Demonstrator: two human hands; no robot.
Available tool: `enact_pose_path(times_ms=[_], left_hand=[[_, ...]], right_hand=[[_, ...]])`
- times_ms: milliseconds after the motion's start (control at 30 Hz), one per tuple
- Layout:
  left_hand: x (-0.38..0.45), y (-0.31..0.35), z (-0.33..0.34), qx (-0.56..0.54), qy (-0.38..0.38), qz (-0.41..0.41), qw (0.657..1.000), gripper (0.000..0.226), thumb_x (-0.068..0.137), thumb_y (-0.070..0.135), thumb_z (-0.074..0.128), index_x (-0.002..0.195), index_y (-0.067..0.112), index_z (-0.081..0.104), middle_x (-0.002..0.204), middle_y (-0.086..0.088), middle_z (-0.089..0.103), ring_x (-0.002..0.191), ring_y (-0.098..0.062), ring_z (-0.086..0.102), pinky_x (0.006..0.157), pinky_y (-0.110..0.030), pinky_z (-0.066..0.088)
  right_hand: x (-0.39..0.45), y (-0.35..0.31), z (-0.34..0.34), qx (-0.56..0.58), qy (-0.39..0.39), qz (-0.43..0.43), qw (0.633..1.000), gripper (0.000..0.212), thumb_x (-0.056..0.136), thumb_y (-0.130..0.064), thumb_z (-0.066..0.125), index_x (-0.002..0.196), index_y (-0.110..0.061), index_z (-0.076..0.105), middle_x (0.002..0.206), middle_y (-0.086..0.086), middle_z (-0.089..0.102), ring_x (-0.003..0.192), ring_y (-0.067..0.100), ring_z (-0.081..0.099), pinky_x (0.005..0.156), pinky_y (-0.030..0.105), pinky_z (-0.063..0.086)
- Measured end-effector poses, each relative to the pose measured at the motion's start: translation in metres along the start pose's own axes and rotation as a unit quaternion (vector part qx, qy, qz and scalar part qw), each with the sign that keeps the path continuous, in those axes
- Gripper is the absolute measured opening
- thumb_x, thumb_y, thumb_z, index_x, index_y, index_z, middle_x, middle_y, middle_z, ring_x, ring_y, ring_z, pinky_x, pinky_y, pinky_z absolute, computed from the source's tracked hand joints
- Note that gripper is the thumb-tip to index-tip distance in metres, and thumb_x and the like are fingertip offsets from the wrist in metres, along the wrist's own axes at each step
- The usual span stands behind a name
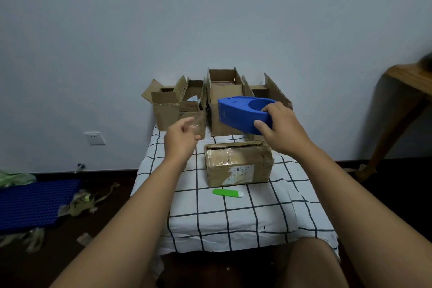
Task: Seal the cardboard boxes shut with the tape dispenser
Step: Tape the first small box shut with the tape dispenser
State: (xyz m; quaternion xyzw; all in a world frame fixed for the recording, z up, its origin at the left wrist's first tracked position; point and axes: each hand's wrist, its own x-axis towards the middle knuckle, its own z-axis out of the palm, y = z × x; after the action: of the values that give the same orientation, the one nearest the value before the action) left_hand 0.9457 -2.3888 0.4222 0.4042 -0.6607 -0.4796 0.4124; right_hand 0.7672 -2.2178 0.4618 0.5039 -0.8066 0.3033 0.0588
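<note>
- The right hand (281,128) grips the blue tape dispenser (243,113), fingers curled over its far rim and thumb against its near side, holding it in the air above and just behind the closed box (238,162)
- The left hand (181,137) is raised to the left of the closed box, its fingers curled and pinching the end of a clear strip of tape (198,124); whether the strip reaches the dispenser cannot be told
- The closed box, a worn cardboard carton with old tape and a white label on its near face, sits on a table under a white cloth with a dark grid (233,217)
- Behind the closed box, against the wall, stand open cardboard boxes with flaps raised: one to the back left (168,112), a taller one directly behind (224,93), and another to the back right (273,91), partly hidden by the dispenser
- A green utility knife (228,193) lies on the cloth just in front of the closed box
- On the dark floor well left of the closed box lie a blue plastic grid panel (35,203) and scraps of used tape (86,201)
- A wooden table edge (411,82) shows far to the right of the closed box
- A white wall socket (94,138) sits on the wall to the left of it
</note>
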Motion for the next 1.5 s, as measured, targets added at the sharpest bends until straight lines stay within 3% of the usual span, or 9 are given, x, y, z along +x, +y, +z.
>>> enact_pose_path(times_ms=[200,400,667,767,833,967,1100,1433,1500], left_hand=[[0.0,-0.001,0.003,-0.044,0.034,-0.04,0.998,0.012,0.098,0.015,0.054,0.091,0.021,0.062,0.093,-0.001,0.067,0.076,-0.011,0.068,0.074,-0.029,0.057],[0.003,0.007,0.01,-0.102,0.058,-0.042,0.992,0.013,0.1,0.014,0.053,0.103,0.012,0.066,0.083,0.0,0.066,0.071,-0.006,0.061,0.074,-0.023,0.053],[0.009,0.002,0.021,-0.116,0.104,-0.088,0.984,0.017,0.099,0.014,0.052,0.091,0.007,0.066,0.075,-0.002,0.065,0.067,-0.01,0.061,0.066,-0.021,0.055],[0.012,-0.007,0.028,-0.127,0.111,-0.114,0.979,0.016,0.098,0.013,0.052,0.089,0.01,0.065,0.077,-0.003,0.065,0.066,-0.011,0.061,0.064,-0.022,0.054],[0.012,-0.014,0.034,-0.135,0.11,-0.133,0.976,0.017,0.097,0.013,0.051,0.085,0.012,0.063,0.076,-0.003,0.065,0.065,-0.01,0.06,0.061,-0.021,0.053],[0.005,-0.026,0.049,-0.166,0.089,-0.161,0.969,0.018,0.095,0.01,0.05,0.081,0.012,0.061,0.072,-0.002,0.063,0.065,-0.013,0.06,0.061,-0.023,0.053],[-0.001,-0.03,0.062,-0.195,0.064,-0.164,0.965,0.014,0.1,0.015,0.048,0.09,0.015,0.058,0.094,-0.004,0.07,0.074,-0.013,0.068,0.062,-0.021,0.053],[-0.002,-0.032,0.067,-0.065,0.025,-0.154,0.986,0.02,0.106,0.034,0.034,0.092,0.029,0.048,0.089,-0.007,0.071,0.058,-0.015,0.062,0.059,-0.028,0.054],[-0.001,-0.033,0.067,-0.041,0.021,-0.151,0.987,0.022,0.105,0.036,0.032,0.091,0.031,0.047,0.09,-0.009,0.071,0.063,-0.017,0.063,0.066,-0.033,0.054]], right_hand=[[0.007,0.006,-0.001,0.043,-0.013,0.026,0.999,0.02,0.094,-0.039,0.061,0.095,-0.026,0.046,0.094,-0.013,0.045,0.101,0.023,0.046,0.075,0.032,0.038],[0.023,0.016,-0.017,0.061,0.002,0.049,0.997,0.031,0.093,-0.052,0.059,0.094,-0.023,0.049,0.091,-0.01,0.051,0.097,0.028,0.05,0.069,0.036,0.041],[0.046,0.028,-0.019,0.093,-0.031,0.136,0.986,0.03,0.096,-0.043,0.045,0.101,-0.013,0.048,0.09,-0.005,0.045,0.108,0.026,0.034,0.093,0.051,0.043],[0.053,0.027,-0.012,0.098,-0.017,0.138,0.985,0.028,0.095,-0.04,0.046,0.086,-0.014,0.044,0.082,-0.001,0.046,0.091,0.025,0.045,0.073,0.039,0.043],[0.057,0.028,-0.007,0.097,-0.018,0.133,0.986,0.031,0.093,-0.039,0.05,0.079,-0.014,0.039,0.075,0.0,0.045,0.071,0.019,0.045,0.058,0.034,0.033],[0.066,0.033,-0.001,0.082,-0.033,0.134,0.987,0.031,0.088,-0.04,0.055,0.074,-0.016,0.042,0.073,0.0,0.047,0.066,0.015,0.045,0.055,0.033,0.03],[0.072,0.037,0.003,0.055,-0.063,0.129,0.988,0.027,0.087,-0.043,0.055,0.077,-0.019,0.048,0.077,0.0,0.053,0.07,0.014,0.05,0.056,0.033,0.033],[0.079,0.035,-0.002,0.058,-0.085,0.12,0.987,0.028,0.085,-0.044,0.054,0.074,-0.021,0.044,0.074,-0.001,0.05,0.066,0.016,0.048,0.056,0.031,0.032],[0.081,0.033,-0.005,0.06,-0.091,0.123,0.986,0.029,0.085,-0.044,0.054,0.074,-0.019,0.044,0.072,-0.001,0.049,0.065,0.016,0.047,0.056,0.032,0.032]])
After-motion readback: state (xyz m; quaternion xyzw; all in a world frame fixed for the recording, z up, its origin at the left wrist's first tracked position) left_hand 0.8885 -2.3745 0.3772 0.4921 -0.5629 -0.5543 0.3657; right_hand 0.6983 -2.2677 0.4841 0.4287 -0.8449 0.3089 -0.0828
